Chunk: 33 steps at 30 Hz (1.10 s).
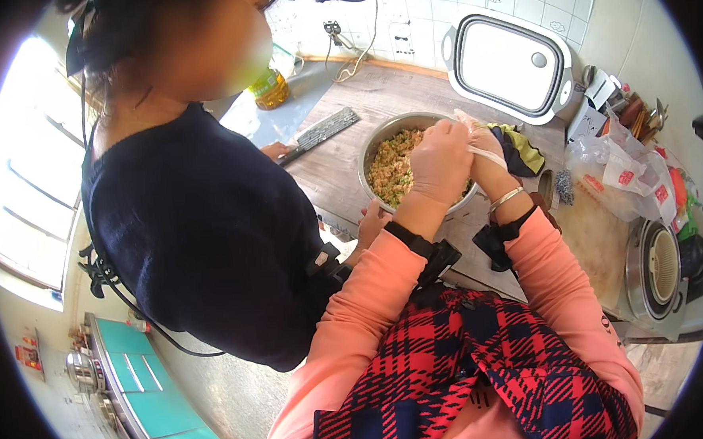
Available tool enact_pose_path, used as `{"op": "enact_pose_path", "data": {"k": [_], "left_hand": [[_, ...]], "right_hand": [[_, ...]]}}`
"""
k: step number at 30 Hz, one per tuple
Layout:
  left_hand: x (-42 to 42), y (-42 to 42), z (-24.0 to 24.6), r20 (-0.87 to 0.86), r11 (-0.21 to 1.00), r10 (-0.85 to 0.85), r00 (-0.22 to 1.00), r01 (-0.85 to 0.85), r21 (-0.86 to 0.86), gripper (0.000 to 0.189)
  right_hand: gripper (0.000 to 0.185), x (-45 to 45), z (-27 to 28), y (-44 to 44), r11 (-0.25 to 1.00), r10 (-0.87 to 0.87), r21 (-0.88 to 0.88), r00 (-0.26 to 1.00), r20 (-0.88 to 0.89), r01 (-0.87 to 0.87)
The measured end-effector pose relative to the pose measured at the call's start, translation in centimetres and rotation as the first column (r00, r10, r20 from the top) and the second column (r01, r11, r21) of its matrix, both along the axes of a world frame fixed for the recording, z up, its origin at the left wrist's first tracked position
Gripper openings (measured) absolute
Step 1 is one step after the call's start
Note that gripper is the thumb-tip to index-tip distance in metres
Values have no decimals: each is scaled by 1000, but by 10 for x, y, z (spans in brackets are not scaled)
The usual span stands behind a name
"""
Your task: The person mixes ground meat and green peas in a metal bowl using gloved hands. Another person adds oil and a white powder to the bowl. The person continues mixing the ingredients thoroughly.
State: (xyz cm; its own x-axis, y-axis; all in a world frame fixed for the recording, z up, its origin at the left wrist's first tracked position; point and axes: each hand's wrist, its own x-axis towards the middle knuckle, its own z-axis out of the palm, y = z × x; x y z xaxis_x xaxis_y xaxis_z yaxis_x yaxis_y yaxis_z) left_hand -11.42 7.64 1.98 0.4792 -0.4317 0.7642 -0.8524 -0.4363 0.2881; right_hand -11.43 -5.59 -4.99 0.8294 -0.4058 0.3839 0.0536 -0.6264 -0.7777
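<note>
A steel bowl of minced filling with green bits stands on the wood-patterned counter before me. Over its right part, my left hand is bare, its fingers bent against a clear plastic glove and seeming to pinch it. That glove covers my right hand, with its loose edge around the wrist, above a bracelet. The right fingers are mostly hidden behind my left hand. At the bowl's near left rim is a co-worker's hand.
The co-worker's other hand is at the handle of a wide-bladed knife. Behind are an oil bottle and a collapsible basin leaning on the wall. To the right are a dark and yellow cloth, plastic bags and a cutting board.
</note>
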Motion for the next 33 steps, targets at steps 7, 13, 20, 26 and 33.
{"op": "enact_pose_path", "data": {"k": [7,13,20,26,33], "left_hand": [[10,12,-9,-76,998,-33,997,29,-54,10],[-2,9,-16,-171,997,-43,984,30,-74,12],[-25,3,-35,-408,948,-250,878,136,-289,14],[-37,-4,-27,-593,866,-413,692,96,-491,11],[-31,-5,-21,-475,961,-146,868,10,-277,13]], "right_hand": [[39,-14,39,22,948,34,315,999,0,-32],[39,-5,54,24,962,-125,238,991,-46,133],[42,-7,57,27,521,-54,829,961,270,-204],[89,-28,71,33,431,162,757,867,471,-491],[87,-28,70,38,499,97,718,855,510,-485]]}}
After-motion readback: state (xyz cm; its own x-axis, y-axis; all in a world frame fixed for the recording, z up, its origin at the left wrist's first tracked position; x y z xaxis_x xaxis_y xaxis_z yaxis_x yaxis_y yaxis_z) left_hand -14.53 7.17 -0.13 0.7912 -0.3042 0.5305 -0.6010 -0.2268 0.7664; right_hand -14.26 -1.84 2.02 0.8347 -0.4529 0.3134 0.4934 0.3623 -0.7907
